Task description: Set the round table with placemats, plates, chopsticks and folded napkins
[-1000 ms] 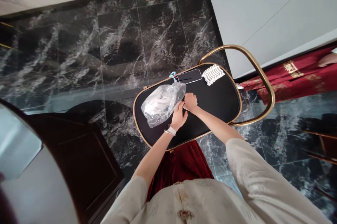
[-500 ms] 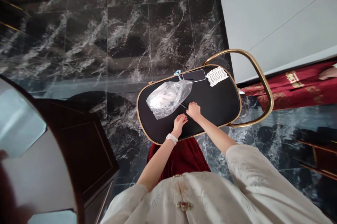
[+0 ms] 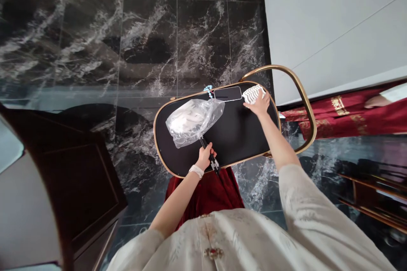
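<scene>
My left hand (image 3: 206, 156) is closed around a bundle of slim black sticks (image 3: 212, 161) with silvery parts near the lower end. The sticks slant across the front edge of a black tray-like tabletop (image 3: 237, 135), their upper end close to a clear plastic bag (image 3: 190, 120) with something white inside. At the far right of the top, my right hand (image 3: 260, 103) grips a white, wavy-ridged block (image 3: 252, 93), thumb on one side and fingers on the other. Left of the block lies a phone-shaped black rectangle with a pale rim (image 3: 228, 93), blue beads (image 3: 208, 89) beside it.
A gold metal loop (image 3: 305, 93) rises at the tabletop's right end. To the left is a dark wooden cabinet (image 3: 85, 186). Another person's hand (image 3: 377, 101) and red garment (image 3: 343, 110) show at the right. The floor is dark marble tile (image 3: 149, 50).
My right hand has left the sticks and moved up and right onto the white wavy block. My left hand has closed around the sticks, which now point down past the front edge.
</scene>
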A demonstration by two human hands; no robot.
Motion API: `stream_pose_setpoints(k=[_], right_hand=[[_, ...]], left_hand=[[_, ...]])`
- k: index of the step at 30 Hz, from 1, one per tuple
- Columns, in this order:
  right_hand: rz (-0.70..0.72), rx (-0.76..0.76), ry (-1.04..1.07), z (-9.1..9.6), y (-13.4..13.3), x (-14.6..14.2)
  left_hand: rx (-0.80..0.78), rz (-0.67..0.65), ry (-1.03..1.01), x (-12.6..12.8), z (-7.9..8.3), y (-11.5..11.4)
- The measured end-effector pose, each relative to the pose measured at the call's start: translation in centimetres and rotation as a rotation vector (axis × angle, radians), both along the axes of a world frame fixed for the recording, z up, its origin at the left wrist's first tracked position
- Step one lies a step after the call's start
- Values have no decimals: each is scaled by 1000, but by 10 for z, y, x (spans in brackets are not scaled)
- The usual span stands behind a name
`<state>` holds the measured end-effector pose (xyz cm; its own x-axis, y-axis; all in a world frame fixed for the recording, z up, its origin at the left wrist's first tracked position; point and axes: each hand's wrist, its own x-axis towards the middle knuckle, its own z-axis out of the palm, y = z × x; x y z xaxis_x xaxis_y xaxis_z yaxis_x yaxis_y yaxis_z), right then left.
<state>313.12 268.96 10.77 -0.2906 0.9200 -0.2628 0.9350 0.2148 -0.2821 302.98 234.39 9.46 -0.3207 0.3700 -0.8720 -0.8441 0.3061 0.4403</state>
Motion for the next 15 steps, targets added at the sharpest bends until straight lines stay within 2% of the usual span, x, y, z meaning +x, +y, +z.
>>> stream_pose_setpoints(k=[2, 3, 5, 9, 15], right_hand=[[-3, -32, -130, -14, 51, -11], [30, -68, -166, -22, 66, -16], [71, -112, -197, -35, 77, -22], [35, -107, -218, -44, 57, -21], [0, -135, -211, -16, 12, -6]], left_hand=[[41, -51, 18, 0, 2, -15], [46, -63, 33, 1, 3, -24], [39, -50, 58, 0, 5, -41], [9, 33, 84, -7, 11, -77], [-68, 99, 80, -23, 22, -139]])
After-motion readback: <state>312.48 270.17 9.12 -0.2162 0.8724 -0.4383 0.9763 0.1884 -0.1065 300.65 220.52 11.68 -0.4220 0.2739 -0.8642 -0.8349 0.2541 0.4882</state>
